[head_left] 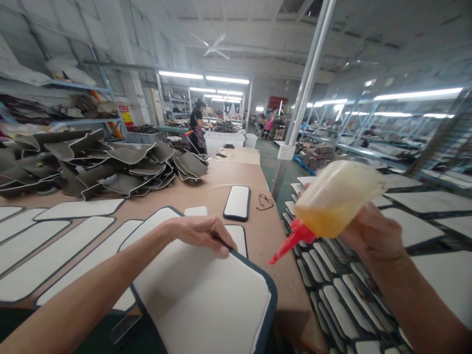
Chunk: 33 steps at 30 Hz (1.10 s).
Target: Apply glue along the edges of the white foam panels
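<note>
My left hand (204, 235) grips the far edge of a white panel with a dark blue border (210, 295), thumb on its white face. The panel is tilted toward me over the table's near edge. In my right hand (374, 228) is a squeeze bottle (337, 196), held tipped with its red nozzle (291, 241) pointing down and left. Yellowish liquid has gathered at the nozzle end. The tip hangs in the air to the right of the panel, apart from it. A smaller bordered panel (237, 202) lies flat beyond my left hand.
Several white panels (55, 255) lie on the brown table (206, 196) at left, before a heap of grey-brown pieces (92, 162). Glasses (264, 201) rest near the right edge. Stacked panels (339, 300) fill the right side by a metal post (306, 73). Another person (198, 128) stands farther back.
</note>
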Motion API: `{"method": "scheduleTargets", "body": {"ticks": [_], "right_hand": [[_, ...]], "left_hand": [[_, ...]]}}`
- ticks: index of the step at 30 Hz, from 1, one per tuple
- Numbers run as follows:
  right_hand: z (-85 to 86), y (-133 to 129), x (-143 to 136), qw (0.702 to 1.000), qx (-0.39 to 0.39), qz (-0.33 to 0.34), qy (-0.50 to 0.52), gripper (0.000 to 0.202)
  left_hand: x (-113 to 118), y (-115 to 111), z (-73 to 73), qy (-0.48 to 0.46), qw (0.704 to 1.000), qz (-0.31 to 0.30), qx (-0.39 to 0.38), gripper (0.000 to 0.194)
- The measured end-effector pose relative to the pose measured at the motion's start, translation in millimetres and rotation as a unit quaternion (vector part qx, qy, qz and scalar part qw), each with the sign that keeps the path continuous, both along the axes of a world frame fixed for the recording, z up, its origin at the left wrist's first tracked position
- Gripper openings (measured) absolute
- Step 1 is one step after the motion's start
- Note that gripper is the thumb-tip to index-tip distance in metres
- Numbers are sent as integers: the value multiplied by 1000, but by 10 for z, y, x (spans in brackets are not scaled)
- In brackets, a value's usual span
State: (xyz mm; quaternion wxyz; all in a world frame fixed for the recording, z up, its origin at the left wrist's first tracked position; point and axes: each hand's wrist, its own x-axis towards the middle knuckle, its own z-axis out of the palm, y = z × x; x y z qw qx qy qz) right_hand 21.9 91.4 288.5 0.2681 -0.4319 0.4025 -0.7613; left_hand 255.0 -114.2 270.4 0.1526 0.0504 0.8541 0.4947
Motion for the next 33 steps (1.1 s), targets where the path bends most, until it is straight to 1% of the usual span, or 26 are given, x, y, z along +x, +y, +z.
{"method": "scheduleTargets", "body": {"ticks": [2, 3, 6, 8, 10, 13, 17, 20, 23, 29, 33], "right_hand": [[-37, -24, 90, 999, 25, 35, -10, 69], [-65, -45, 107, 999, 26, 43, -16, 69], [-137, -104, 99, 997, 23, 56, -40, 56], [-155, -122, 86, 996, 28, 62, -50, 48], [-158, -130, 88, 996, 36, 67, -52, 46], [-170, -159, 107, 995, 39, 74, -48, 47], [-206, -223, 115, 996, 19, 70, -53, 46], [-217, -245, 116, 996, 21, 71, -54, 43], [-207, -241, 135, 996, 24, 66, -53, 46], [-225, -241, 151, 997, 27, 60, -52, 49], [-273, -227, 130, 997, 25, 33, -58, 50]], "left_hand": [[0, 21, 39, 2, 1000, -3, 9, 36], [3, 30, 54, 2, 1000, -5, 12, 36], [19, 39, 72, 4, 1000, -8, 20, 35], [30, 30, 69, 6, 1000, -6, 25, 35], [39, 17, 65, 6, 1000, -2, 27, 34], [48, 6, 76, 4, 1000, 1, 27, 33], [52, 4, 116, -1, 1000, 1, 30, 34], [59, -8, 133, -2, 1000, 2, 25, 35], [77, -31, 134, 0, 1000, 5, 14, 36], [146, -56, 146, 6, 1000, 27, 10, 34], [202, -86, 139, 20, 999, 47, 20, 31]]}}
